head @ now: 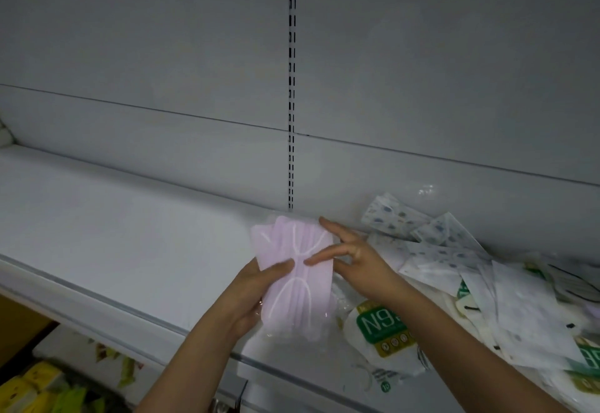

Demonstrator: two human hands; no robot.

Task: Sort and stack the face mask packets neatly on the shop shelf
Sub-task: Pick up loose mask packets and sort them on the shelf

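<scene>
Hands held one pink packet (pixel 293 279) above the shelf (pixel 123 237): left hand (pixel 256 292) gripped its edge, right hand (pixel 344 250) touched it with straight fingers. It should probably go flat on the bare left side, away from the pile (pixel 470 276).

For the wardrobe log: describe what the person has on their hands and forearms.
Nothing shows on either. The left hand and right hand are bare, with no gloves, and no rings or watch visible. Both forearms are uncovered to the frame's bottom edge; no sleeve enters the view.
</scene>
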